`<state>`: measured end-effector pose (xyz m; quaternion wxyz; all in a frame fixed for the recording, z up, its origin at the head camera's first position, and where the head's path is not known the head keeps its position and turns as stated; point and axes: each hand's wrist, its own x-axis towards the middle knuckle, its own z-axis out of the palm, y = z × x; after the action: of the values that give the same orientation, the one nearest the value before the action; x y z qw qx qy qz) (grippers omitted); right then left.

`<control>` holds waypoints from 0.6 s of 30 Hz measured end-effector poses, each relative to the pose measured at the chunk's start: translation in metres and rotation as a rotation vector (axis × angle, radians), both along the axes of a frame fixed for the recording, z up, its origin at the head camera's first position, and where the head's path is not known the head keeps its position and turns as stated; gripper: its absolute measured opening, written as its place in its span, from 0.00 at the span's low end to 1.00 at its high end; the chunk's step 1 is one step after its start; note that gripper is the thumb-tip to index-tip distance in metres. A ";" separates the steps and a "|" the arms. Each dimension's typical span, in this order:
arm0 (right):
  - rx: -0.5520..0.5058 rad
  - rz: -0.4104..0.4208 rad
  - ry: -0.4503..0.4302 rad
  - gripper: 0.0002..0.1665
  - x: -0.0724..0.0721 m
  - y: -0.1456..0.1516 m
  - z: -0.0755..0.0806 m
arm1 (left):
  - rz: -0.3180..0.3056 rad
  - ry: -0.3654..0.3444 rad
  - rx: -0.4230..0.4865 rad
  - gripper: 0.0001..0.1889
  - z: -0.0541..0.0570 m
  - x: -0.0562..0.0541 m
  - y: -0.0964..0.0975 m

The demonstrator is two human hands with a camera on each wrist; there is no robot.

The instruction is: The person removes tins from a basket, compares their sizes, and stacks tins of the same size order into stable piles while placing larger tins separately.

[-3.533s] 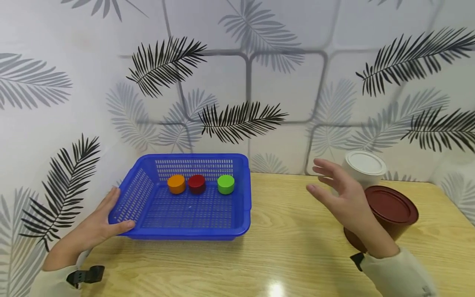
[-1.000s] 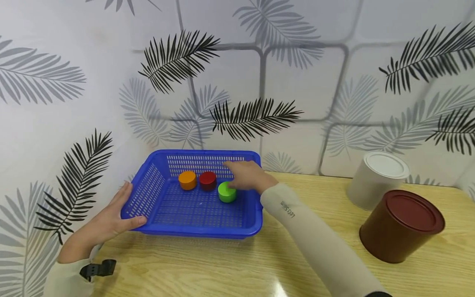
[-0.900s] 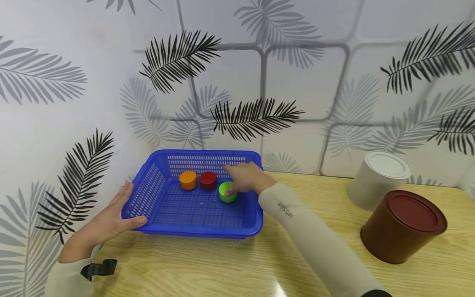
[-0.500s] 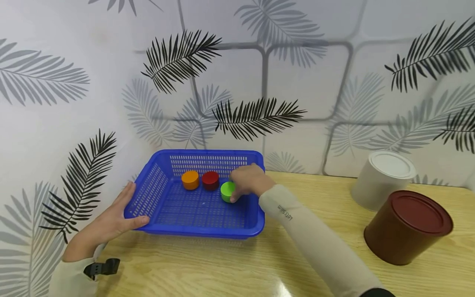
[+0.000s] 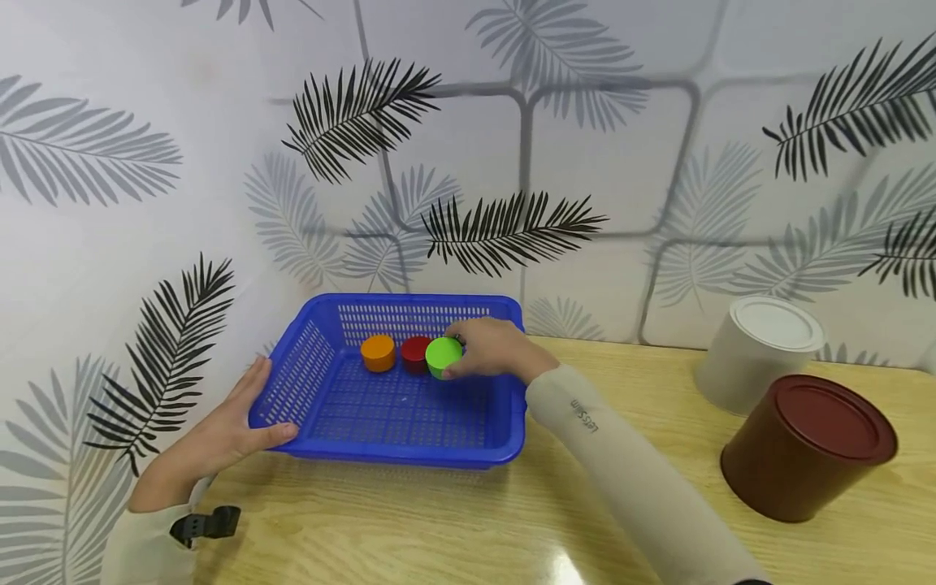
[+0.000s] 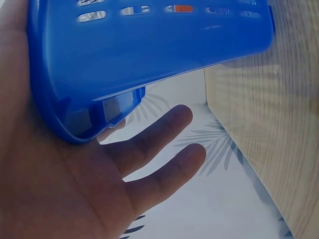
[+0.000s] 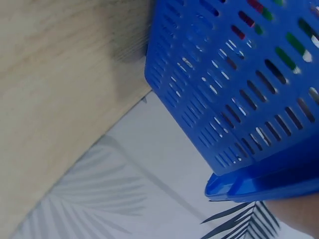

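With the right hand [image 5: 491, 346] pinching the green piece [image 5: 442, 355] inside the blue basket [image 5: 402, 452], touching or just beside the red piece [image 5: 413, 356], a light, level grip should avoid bumps, and the left hand [image 5: 219, 432], fingers spread beside the basket's left end, should brace lightly.

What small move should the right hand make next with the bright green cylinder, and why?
Probably lift the bright green cylinder slightly, straight up. The right hand pinches it, the left hand rests on the blue perforated plastic basket, and in the head view the green one overlaps the dark red cylinder, so sliding sideways might knock that; whether they touch is unclear.
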<state>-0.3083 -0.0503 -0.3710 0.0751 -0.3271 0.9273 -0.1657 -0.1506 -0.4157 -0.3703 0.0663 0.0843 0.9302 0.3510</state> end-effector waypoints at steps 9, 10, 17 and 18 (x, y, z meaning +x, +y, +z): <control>-0.430 -0.075 -0.072 0.37 0.000 0.010 -0.003 | 0.000 0.012 0.012 0.61 -0.003 -0.001 0.000; -0.482 -0.077 -0.089 0.37 0.001 0.012 -0.003 | 0.002 0.012 0.013 0.61 -0.004 -0.001 0.000; -0.807 -0.107 -0.124 0.35 0.005 0.029 -0.001 | 0.002 0.022 0.000 0.61 -0.006 0.000 -0.001; -0.841 -0.117 -0.117 0.34 0.006 0.033 0.000 | 0.000 0.023 -0.001 0.61 -0.005 -0.001 -0.001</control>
<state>-0.3025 -0.0169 -0.3711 -0.0217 -0.2661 0.7903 -0.5515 -0.1513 -0.4167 -0.3755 0.0557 0.0886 0.9310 0.3497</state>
